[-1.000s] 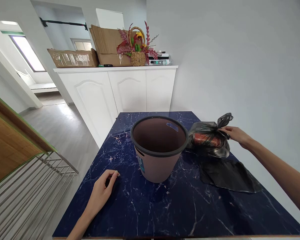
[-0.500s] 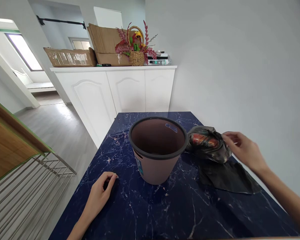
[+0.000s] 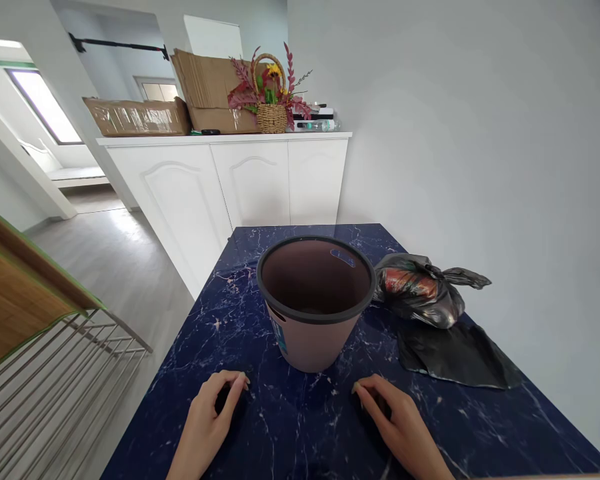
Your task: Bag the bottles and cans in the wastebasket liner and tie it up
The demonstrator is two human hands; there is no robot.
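Observation:
My left hand [image 3: 215, 417] rests on the dark blue marbled tabletop [image 3: 300, 427], thumb and fingertips pressed together with nothing in them. To the right, my right hand [image 3: 395, 420] lies in the same pose, fingertips together and nothing held. Just beyond and between them stands an upright brownish waste bin [image 3: 310, 340] with a black rim, its visible inside bare. Right of the bin sits a tied black plastic bag [image 3: 430, 300] with something reddish showing through; its knotted end sticks out to the right. A flat black plastic bag [image 3: 460, 357] lies in front of it.
A white cabinet [image 3: 173, 193] stands behind the table, carrying cardboard boxes [image 3: 140, 119], a flower basket [image 3: 271, 117] and a plastic bottle [image 3: 323, 125]. At the left is a metal rack [image 3: 80, 380] beside a wooden board [image 3: 20, 293]. A grey wall [image 3: 460, 133] borders the right.
My right hand has let go of the tied bag's end and come down to the table in front of the bin. My left hand has shifted slightly nearer and to the right.

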